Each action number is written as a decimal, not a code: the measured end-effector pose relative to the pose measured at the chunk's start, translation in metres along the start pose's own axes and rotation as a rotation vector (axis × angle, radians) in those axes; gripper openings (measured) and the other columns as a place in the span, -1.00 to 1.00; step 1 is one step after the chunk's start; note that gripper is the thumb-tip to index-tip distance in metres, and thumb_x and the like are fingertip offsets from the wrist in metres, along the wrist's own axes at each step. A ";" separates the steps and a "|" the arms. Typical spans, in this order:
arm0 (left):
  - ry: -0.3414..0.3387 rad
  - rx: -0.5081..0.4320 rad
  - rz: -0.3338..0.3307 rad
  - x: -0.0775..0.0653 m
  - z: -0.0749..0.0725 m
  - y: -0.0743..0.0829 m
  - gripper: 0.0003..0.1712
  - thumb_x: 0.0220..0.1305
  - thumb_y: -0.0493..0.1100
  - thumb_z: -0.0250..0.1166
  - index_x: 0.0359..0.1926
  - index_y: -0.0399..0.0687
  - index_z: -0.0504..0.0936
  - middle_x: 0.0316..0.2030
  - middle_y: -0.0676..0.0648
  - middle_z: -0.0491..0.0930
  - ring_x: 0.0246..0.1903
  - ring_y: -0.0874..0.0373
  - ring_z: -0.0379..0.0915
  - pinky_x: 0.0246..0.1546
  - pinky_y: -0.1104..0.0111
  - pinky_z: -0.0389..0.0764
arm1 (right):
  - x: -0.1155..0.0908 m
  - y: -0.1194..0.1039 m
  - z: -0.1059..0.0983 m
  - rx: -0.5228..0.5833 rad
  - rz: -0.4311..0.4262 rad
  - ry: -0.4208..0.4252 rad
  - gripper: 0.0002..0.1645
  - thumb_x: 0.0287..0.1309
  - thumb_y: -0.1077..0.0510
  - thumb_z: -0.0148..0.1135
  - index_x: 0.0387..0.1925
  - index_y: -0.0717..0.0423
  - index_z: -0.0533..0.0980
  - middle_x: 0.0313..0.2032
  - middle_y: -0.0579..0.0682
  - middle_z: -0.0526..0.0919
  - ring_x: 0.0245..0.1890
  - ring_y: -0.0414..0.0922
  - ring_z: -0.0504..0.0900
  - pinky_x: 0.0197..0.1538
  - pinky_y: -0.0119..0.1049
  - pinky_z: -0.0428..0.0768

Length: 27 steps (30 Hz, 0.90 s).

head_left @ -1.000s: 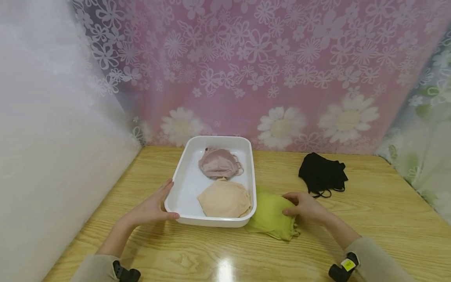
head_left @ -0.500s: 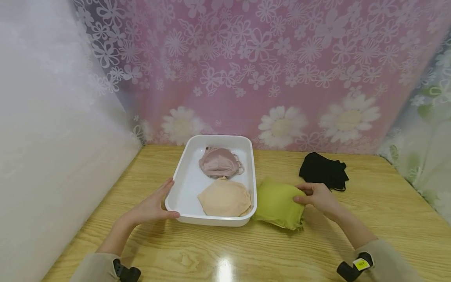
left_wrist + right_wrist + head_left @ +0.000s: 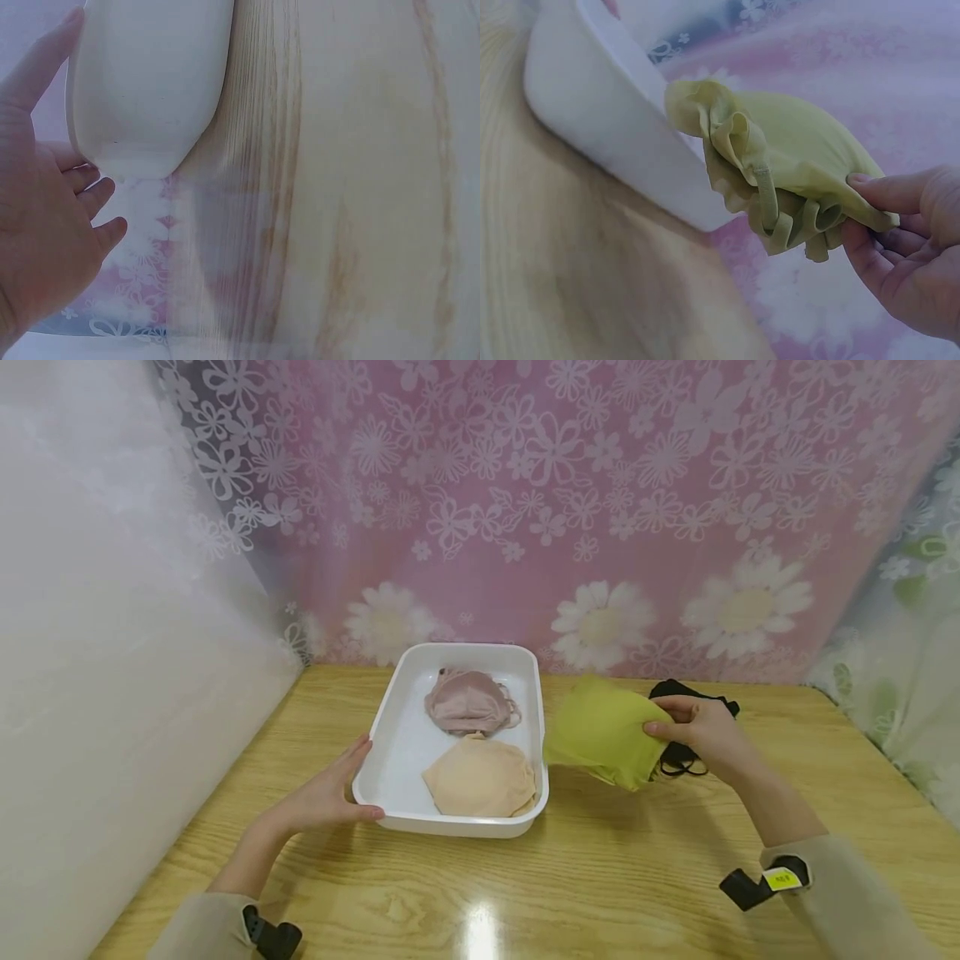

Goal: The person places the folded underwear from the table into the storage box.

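A folded yellow-green bra (image 3: 603, 731) is lifted off the table, its edge pinched between the thumb and fingers of my right hand (image 3: 701, 731). Its straps (image 3: 769, 202) hang in loops beneath the cup in the right wrist view. The bra's left end is right at the rim of a white tray (image 3: 390, 752). My left hand (image 3: 322, 789) holds that tray at its near left corner, thumb on the front and fingers along the side. Inside the tray lie a mauve-pink bra (image 3: 468, 702) at the back and a beige folded bra (image 3: 480, 777) in front.
A black garment (image 3: 678, 758) with thin straps lies on the wooden table (image 3: 420, 893) at the back right, partly hidden behind my right hand. A pink floral curtain (image 3: 480, 568) hangs along the table's back edge, with a white sheet (image 3: 135, 652) at the left.
My right hand has raised the yellow-green bra from the table, moving it up and back beside the tray; it now overlaps the black garment. My left hand has stayed on the tray.
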<state>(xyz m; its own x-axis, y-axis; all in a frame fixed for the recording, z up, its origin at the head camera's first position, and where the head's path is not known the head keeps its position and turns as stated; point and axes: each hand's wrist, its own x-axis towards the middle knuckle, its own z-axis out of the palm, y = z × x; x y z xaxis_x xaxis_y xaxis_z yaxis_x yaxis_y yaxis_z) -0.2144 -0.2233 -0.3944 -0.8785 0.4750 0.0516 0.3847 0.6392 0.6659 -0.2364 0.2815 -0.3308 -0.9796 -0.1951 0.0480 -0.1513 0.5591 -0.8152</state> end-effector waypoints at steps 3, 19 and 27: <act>-0.002 -0.002 -0.005 0.000 0.000 0.000 0.25 -0.01 0.14 0.41 0.41 -0.36 -0.18 0.42 -0.27 -0.28 0.36 -0.26 -0.34 0.22 -0.19 -0.05 | 0.005 -0.009 -0.002 0.020 0.008 0.004 -0.22 0.14 -0.09 0.24 0.25 0.30 0.29 0.10 0.30 0.46 -0.12 -0.30 0.52 0.09 -0.02 0.42; 0.004 0.010 -0.007 0.000 0.001 0.001 0.25 -0.02 0.15 0.41 0.42 -0.33 -0.17 0.42 -0.27 -0.26 0.36 -0.26 -0.34 0.22 -0.19 -0.06 | 0.038 -0.044 0.058 0.343 -0.110 -0.040 -0.42 0.10 0.15 0.30 0.10 0.38 0.39 -0.17 -0.03 0.63 -0.20 -0.20 0.60 -0.08 -0.34 0.52; 0.002 0.006 -0.005 -0.001 0.001 0.001 0.24 -0.01 0.13 0.40 0.42 -0.31 -0.19 0.42 -0.25 -0.28 0.36 -0.26 -0.35 0.20 -0.21 -0.06 | 0.048 -0.056 0.091 0.372 -0.093 -0.087 -0.48 0.08 0.23 0.30 0.05 0.40 0.42 -0.20 0.04 0.65 -0.24 -0.17 0.61 -0.06 -0.25 0.51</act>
<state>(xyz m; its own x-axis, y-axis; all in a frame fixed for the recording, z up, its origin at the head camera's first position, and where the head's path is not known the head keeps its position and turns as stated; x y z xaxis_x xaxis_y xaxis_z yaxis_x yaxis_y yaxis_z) -0.2127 -0.2225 -0.3945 -0.8809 0.4707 0.0495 0.3818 0.6451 0.6619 -0.2628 0.1674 -0.3359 -0.9468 -0.3074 0.0955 -0.1651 0.2090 -0.9639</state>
